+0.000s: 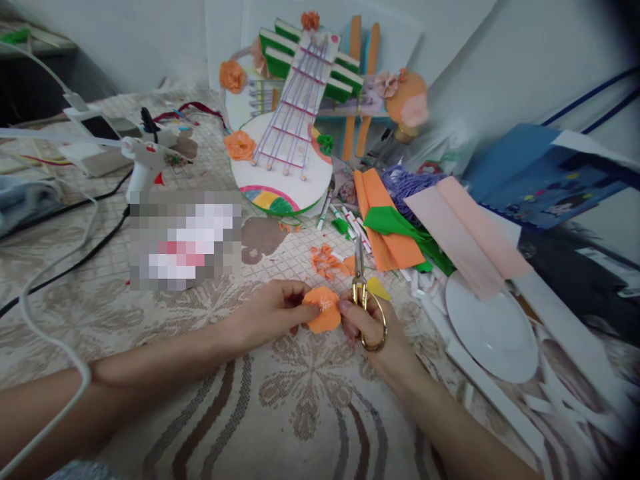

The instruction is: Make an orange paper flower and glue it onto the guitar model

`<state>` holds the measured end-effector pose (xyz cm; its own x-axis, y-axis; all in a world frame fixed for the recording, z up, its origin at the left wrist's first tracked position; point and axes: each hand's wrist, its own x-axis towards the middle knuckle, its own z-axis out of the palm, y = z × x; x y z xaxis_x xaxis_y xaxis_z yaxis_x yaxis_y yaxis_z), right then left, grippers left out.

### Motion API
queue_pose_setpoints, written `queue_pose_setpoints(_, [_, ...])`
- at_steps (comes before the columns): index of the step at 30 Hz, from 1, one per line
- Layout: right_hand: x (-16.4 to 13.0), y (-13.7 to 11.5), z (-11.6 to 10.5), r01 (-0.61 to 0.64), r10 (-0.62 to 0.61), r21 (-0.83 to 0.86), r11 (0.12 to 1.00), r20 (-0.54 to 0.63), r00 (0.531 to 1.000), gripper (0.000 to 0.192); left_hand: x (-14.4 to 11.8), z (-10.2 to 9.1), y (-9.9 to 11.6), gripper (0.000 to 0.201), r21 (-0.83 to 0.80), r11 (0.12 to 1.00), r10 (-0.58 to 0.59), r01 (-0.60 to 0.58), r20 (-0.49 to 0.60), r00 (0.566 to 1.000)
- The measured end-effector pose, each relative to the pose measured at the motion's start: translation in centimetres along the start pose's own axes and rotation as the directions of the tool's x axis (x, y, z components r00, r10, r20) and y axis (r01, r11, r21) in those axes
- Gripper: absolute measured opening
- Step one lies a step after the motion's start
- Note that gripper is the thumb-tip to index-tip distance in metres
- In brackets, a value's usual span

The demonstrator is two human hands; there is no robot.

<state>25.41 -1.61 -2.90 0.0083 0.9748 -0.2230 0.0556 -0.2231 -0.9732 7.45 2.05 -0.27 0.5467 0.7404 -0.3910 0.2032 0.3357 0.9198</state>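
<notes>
While my left hand (273,310) pinches the orange paper flower (324,318) from its left side, my right hand (373,327) touches it from the right, fingers closed through the gold scissors (361,293). Their blades point up and away from me, past the flower toward the orange scraps (325,260). Both hands meet at the flower on the patterned cloth (300,400).

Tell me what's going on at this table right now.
A person is working on a paper craft. The left hand pinches a small orange paper flower, and the right hand touches it too while holding gold-handled scissors, blades pointing away. Orange scraps lie just beyond. Further back sit a paper guitar model, folded orange and green sheets, a white plate and a glue gun.
</notes>
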Motion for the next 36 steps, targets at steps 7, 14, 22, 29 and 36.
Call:
queue_pose_setpoints(7, [0.0, 0.1, 0.1, 0.014, -0.014, 0.013, 1.000, 0.000, 1.000, 0.018, -0.1, 0.1, 0.2, 0.016, -0.036, 0.999, 0.002, -0.003, -0.009, 1.000])
queue_pose_setpoints(14, [0.0, -0.3, 0.2, 0.009, -0.010, -0.042, 0.999, -0.011, 1.000, 0.021, 0.1, -0.1, 0.3, 0.019, -0.023, 1.000, 0.004, -0.005, -0.016, 1.000])
queue_pose_setpoints(22, [0.4, -2.2, -4.0, 0.092, -0.310, -0.928, 0.362, -0.027, 0.950, 0.025, 0.4, -0.9, 0.2, 0.020, 0.003, 0.999, 0.037, -0.037, -0.070, 0.997])
queue_pose_setpoints(29, [0.2, -0.6, -8.6, -0.031, -0.279, -0.983, 0.183, -0.082, 0.957, 0.020, 1.3, -1.6, -0.5, 0.020, -0.032, 0.995, 0.091, -0.094, -0.101, 0.991])
queue_pose_setpoints(36, [-0.9, -3.1, -6.8, 0.216, -0.489, -0.892, 0.397, -0.007, 0.872, 0.016, 1.5, -1.7, -0.1, 0.022, -0.058, 0.995, 0.080, -0.084, -0.079, 0.994])
